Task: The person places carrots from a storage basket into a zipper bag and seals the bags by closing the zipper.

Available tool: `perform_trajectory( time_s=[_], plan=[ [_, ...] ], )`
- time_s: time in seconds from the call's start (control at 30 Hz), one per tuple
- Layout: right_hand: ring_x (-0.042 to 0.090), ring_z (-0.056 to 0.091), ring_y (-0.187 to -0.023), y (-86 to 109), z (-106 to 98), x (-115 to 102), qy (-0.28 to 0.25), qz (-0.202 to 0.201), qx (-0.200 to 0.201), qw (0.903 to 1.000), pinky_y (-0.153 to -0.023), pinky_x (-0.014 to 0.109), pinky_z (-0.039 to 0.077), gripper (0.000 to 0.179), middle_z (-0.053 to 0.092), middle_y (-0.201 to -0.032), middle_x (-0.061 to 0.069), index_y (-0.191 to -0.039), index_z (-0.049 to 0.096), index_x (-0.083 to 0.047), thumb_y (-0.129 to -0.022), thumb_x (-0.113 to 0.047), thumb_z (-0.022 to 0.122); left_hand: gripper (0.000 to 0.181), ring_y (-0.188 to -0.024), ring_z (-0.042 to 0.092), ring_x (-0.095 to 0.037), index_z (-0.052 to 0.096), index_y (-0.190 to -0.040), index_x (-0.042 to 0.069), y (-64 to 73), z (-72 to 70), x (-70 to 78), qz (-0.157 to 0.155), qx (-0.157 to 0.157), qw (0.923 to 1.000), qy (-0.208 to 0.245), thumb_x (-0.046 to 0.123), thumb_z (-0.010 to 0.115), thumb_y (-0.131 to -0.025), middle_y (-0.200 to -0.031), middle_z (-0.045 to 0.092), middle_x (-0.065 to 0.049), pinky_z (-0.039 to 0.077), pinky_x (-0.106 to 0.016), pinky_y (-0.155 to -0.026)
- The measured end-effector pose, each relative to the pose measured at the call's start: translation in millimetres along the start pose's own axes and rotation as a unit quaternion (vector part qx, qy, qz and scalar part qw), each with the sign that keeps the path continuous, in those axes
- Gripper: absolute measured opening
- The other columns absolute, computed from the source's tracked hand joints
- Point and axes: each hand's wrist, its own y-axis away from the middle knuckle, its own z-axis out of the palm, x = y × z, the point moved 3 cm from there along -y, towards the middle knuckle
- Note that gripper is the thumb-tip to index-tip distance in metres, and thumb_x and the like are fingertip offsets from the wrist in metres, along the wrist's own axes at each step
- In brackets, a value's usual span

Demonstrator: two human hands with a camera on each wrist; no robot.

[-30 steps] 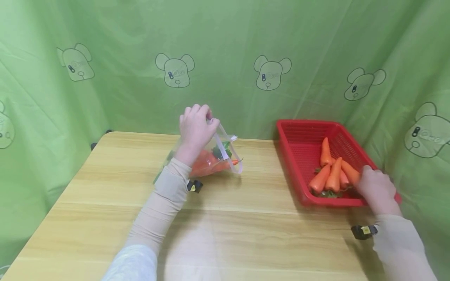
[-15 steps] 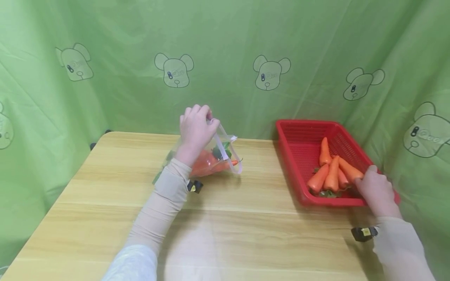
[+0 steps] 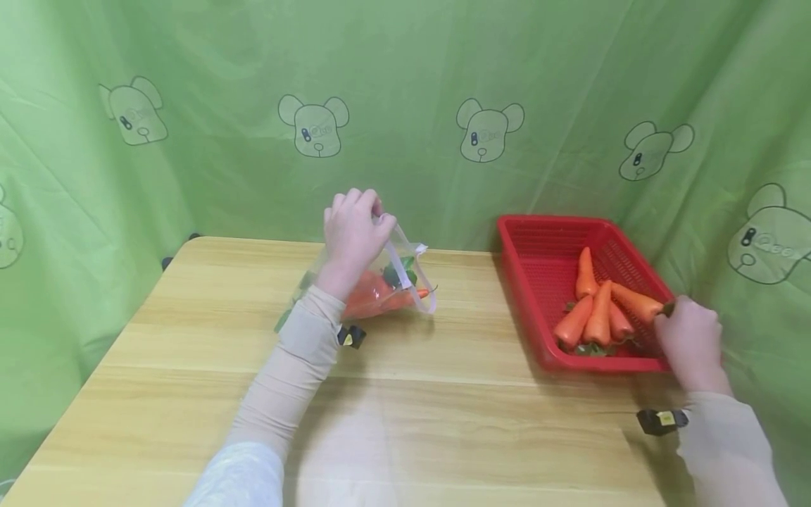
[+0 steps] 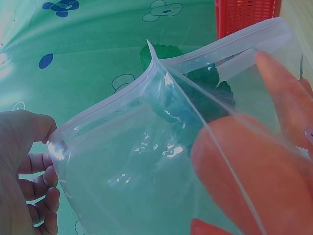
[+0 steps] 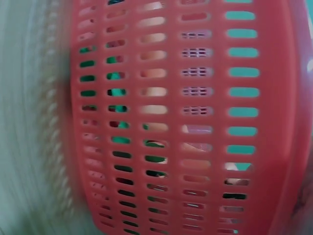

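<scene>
My left hand [image 3: 355,236] pinches the rim of a clear zip bag [image 4: 127,166] between thumb and fingers, and the bag's mouth gapes toward the right. Inside the bag are carrots [image 4: 249,171] with leafy green tops [image 4: 203,90]. My right hand [image 3: 690,341] is over the near right corner of a red plastic basket [image 3: 529,292]. Its fingers are curled at the dark green stem end of a carrot [image 3: 636,304], partly hidden by the hand. Several other carrots [image 3: 598,320] lie in the basket beside it. In the right wrist view, the slotted basket wall [image 5: 266,127] covers most of what lies behind.
The basket stands at the right of the wooden table [image 3: 443,422], near its back edge. A green curtain [image 3: 405,84] printed with bear heads hangs behind and on both sides. Table surface lies between bag and basket.
My right hand has shifted slightly right along the carrot to its stem end, and more of that carrot shows. My left hand and the bag have stayed in place.
</scene>
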Motion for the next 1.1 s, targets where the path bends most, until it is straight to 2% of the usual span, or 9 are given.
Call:
perform_trajectory(
  time_s=[0.27, 0.5, 0.7, 0.73, 0.8, 0.87, 0.93, 1.03, 1.1],
  plan=[
    [0.062, 0.053, -0.082, 0.4, -12.3, -6.4, -0.023, 0.021, 0.050, 0.9982, -0.069, 0.065, 0.039, 0.029, 0.061, -0.096, 0.040, -0.101, 0.062, 0.015, -0.085, -0.006, 0.051, 0.014, -0.088, 0.046, -0.020, 0.058, -0.085, 0.016, 0.6, 0.2, -0.2, -0.002, -0.005, 1.0000, 0.000, 0.028, 0.064, -0.084, -0.087, 0.056, 0.000, 0.038, -0.036, -0.079],
    [0.060, 0.053, -0.089, -1.5, -24.6, -9.8, -0.045, 0.027, 0.094, 0.9941, -0.085, 0.064, 0.035, 0.030, 0.061, -0.098, 0.040, -0.103, 0.062, 0.016, -0.085, -0.005, 0.051, 0.014, -0.090, 0.047, -0.020, 0.059, -0.087, 0.016, 0.0, -0.4, 0.0, -0.007, -0.013, 0.9999, -0.004, 0.029, 0.063, -0.085, -0.090, 0.057, 0.000, 0.039, -0.036, -0.080],
    [0.057, 0.052, -0.102, -4.6, -36.8, -17.1, -0.089, 0.058, 0.085, 0.9907, -0.103, 0.062, 0.025, 0.034, 0.062, -0.108, 0.037, -0.111, 0.063, 0.012, -0.088, -0.010, 0.052, 0.014, -0.090, 0.046, -0.020, 0.058, -0.086, 0.016, -0.2, -1.8, 0.7, -0.007, -0.009, 0.9999, -0.002, 0.029, 0.063, -0.085, -0.089, 0.057, 0.000, 0.039, -0.036, -0.080],
    [0.056, 0.052, -0.104, -5.5, -38.8, -18.5, -0.096, 0.065, 0.081, 0.9899, -0.105, 0.061, 0.022, 0.035, 0.067, -0.098, 0.031, -0.111, 0.064, 0.011, -0.088, -0.012, 0.054, 0.014, -0.090, 0.047, -0.020, 0.058, -0.086, 0.016, -0.2, -1.7, 0.6, -0.005, -0.008, 1.0000, -0.002, 0.029, 0.063, -0.084, -0.089, 0.057, 0.000, 0.039, -0.036, -0.080],
    [0.053, 0.052, -0.107, -6.9, -41.6, -21.3, -0.107, 0.077, 0.075, 0.9884, -0.105, 0.059, 0.020, 0.036, 0.069, -0.074, 0.001, -0.113, 0.064, 0.009, -0.088, -0.015, 0.056, 0.014, -0.089, 0.047, -0.020, 0.058, -0.086, 0.016, -0.2, -1.7, 0.5, -0.003, -0.006, 1.0000, 0.000, 0.028, 0.063, -0.084, -0.088, 0.057, 0.000, 0.039, -0.036, -0.079],
    [0.049, 0.051, -0.109, -8.1, -43.6, -23.9, -0.116, 0.087, 0.066, 0.9873, -0.104, 0.057, 0.020, 0.037, 0.050, -0.062, -0.031, -0.113, 0.066, 0.007, -0.088, -0.018, 0.058, 0.013, -0.089, 0.047, -0.020, 0.058, -0.086, 0.016, -0.1, -1.5, 0.4, -0.001, -0.004, 1.0000, 0.000, 0.028, 0.063, -0.084, -0.088, 0.057, 0.000, 0.038, -0.035, -0.079],
    [0.030, 0.056, -0.098, -9.4, -44.3, -25.4, -0.127, 0.103, 0.046, 0.9855, -0.102, 0.050, 0.025, 0.034, 0.028, -0.063, -0.048, -0.112, 0.069, -0.001, -0.088, -0.023, 0.060, 0.013, -0.089, 0.047, -0.020, 0.058, -0.086, 0.016, -0.1, -1.3, 0.3, 0.001, -0.003, 1.0000, -0.001, 0.028, 0.063, -0.084, -0.088, 0.057, 0.000, 0.038, -0.035, -0.079],
    [-0.001, 0.054, -0.077, -9.6, -44.4, -28.8, -0.177, 0.119, 0.010, 0.9770, -0.090, 0.025, 0.040, 0.015, 0.037, -0.061, -0.050, -0.100, 0.073, -0.021, -0.089, -0.026, 0.064, 0.013, -0.089, 0.047, -0.020, 0.058, -0.086, 0.016, -0.1, -1.0, 0.0, 0.002, -0.002, 1.0000, -0.002, 0.028, 0.063, -0.084, -0.088, 0.057, 0.000, 0.038, -0.035, -0.079],
    [-0.015, 0.046, -0.065, -9.4, -43.9, -32.5, -0.236, 0.127, -0.016, 0.9633, -0.068, 0.011, 0.042, 0.010, 0.049, -0.062, -0.045, -0.091, 0.071, -0.034, -0.089, -0.025, 0.066, 0.013, -0.089, 0.047, -0.020, 0.058, -0.086, 0.016, -0.1, -1.2, 0.1, 0.002, -0.002, 1.0000, -0.002, 0.028, 0.063, -0.084, -0.088, 0.057, 0.000, 0.039, -0.035, -0.079]
  ],
)
